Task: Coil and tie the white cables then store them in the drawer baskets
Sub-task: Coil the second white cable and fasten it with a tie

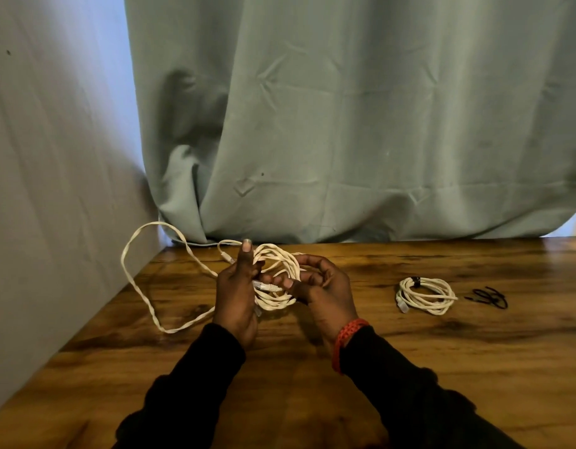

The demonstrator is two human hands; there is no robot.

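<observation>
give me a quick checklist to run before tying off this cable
1. Coil held: ok, left hand and right hand both grip the white cable coil.
2. All cable wound in: not ok, a loose tail trails off the table's left edge.
3. Ties within reach: ok, black ties lie on the table.
4. Earlier coil done: ok, tied coil has a black band.
5. Drawer baskets ready: cannot tell, none in view.

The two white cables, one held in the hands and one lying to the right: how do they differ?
The held cable is gripped by the left hand and right hand; the tied cable lies untouched on the table. The held cable trails a loose loop leftward; the tied cable is fully coiled, bound by a black tie. Both are white.
</observation>
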